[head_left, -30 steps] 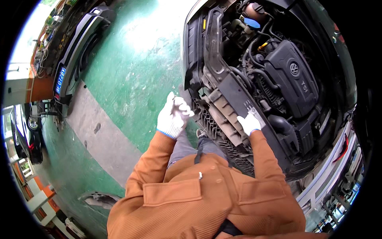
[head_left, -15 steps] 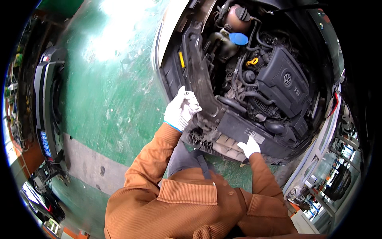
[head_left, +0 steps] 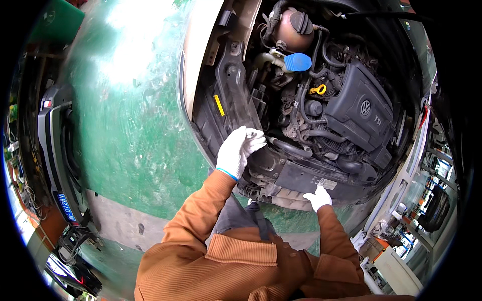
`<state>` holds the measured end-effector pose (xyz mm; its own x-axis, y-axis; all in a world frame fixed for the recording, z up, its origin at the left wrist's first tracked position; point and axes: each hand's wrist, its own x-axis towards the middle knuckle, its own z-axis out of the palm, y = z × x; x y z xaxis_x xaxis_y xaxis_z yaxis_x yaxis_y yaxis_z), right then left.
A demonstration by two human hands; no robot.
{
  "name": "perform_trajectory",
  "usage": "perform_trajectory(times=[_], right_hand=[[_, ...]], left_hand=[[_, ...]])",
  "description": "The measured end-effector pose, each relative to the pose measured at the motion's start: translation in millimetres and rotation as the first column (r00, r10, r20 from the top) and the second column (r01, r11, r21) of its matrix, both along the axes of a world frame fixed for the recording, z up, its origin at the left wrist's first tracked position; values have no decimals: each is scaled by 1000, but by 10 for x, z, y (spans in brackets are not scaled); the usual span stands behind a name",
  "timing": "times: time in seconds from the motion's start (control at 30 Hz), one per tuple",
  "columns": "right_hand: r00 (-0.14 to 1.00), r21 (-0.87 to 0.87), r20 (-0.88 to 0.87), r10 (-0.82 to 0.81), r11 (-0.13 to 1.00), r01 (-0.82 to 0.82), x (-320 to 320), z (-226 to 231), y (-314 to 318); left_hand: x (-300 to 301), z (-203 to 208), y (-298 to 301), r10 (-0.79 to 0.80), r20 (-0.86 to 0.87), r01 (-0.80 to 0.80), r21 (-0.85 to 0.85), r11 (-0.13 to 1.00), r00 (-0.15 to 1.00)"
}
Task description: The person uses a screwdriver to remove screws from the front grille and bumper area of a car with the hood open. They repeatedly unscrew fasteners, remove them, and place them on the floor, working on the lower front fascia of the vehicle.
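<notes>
My left hand (head_left: 237,153), in a white knit glove, is closed in a pinch over the front left corner of a car's open engine bay. A tiny dark spot shows at its fingertips, too small to name. Just beyond it lies a long black plastic trim piece (head_left: 232,93). My right hand (head_left: 319,200), also gloved, rests at the front edge of a flat black panel (head_left: 296,176), thumb and fingers apart, beside a pale label (head_left: 327,183). Behind the panel sits the black engine cover (head_left: 354,108), with a yellow dipstick handle (head_left: 318,90) next to it.
A blue cap (head_left: 297,62) and a pinkish coolant tank (head_left: 291,30) stand in the far part of the bay. The pale fender (head_left: 193,55) borders it on the left. On the green floor (head_left: 125,125), a detached bumper (head_left: 47,135) stands at the far left.
My left hand has moved right, closer to the engine bay, still pinched. My right hand stays at the panel's front edge. The whole view has shifted slightly.
</notes>
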<state>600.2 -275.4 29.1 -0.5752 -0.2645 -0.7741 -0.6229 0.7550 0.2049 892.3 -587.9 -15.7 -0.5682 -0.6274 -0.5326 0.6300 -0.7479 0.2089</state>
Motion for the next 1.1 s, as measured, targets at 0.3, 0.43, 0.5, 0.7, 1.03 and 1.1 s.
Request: perform_trajectory(times=[0.3, 0.43, 0.5, 0.7, 1.03, 1.1], right_hand=[[999, -21, 9, -51, 998, 52, 37, 129, -114], [999, -57, 7, -38, 998, 38, 55, 125, -114], [999, -33, 25, -43, 999, 44, 52, 120, -127], [992, -69, 125, -26, 997, 35, 54, -2, -43], [996, -305, 89, 5, 952, 22, -14, 156, 148], [995, -402, 95, -23, 914, 59, 57, 203, 153]], left_hand=[[-88, 5, 31, 39, 69, -37, -24, 999, 997], [-80, -14, 56, 77, 80, -74, -45, 996, 994], [-77, -31, 61, 90, 86, -85, -60, 995, 992], [-39, 24, 25, 58, 52, -45, -212, 976, 997], [172, 95, 1338, -80, 276, 163, -294, 942, 958], [230, 305, 1816, -82, 355, 208, -333, 920, 931]])
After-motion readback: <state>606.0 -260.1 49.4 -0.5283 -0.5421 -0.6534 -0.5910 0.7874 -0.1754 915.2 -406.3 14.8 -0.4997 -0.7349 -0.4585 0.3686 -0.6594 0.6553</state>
